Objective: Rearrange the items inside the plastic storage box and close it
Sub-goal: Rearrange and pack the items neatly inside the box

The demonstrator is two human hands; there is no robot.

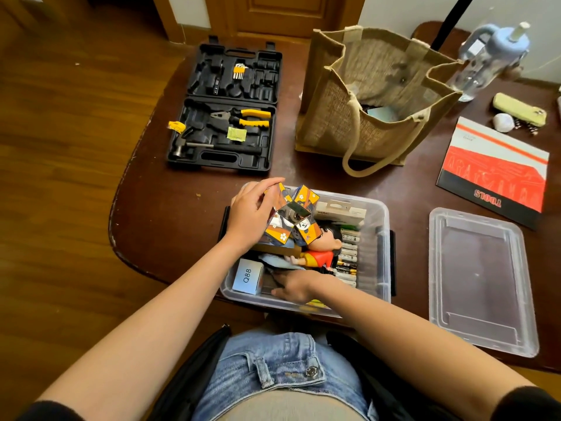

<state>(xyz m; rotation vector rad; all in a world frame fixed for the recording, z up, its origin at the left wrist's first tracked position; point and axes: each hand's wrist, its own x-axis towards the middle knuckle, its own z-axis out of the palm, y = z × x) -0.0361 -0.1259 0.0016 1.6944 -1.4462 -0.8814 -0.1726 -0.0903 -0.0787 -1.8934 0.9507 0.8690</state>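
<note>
Both bare forearms reach forward, left hand (252,212) curled in a grip up top, right hand (299,285) lower, fingers pointing left.

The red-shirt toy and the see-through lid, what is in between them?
In the head view, a row of batteries and the box's right wall lie between the toy and the lid, then bare table.

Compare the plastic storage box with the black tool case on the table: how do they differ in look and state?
The plastic storage box is clear; the tool case is opaque black. The box's lid lies detached beside it; the case's lid stays hinged, opened flat. The box's items lie loose; the case has moulded slots. Both stand open.
</note>
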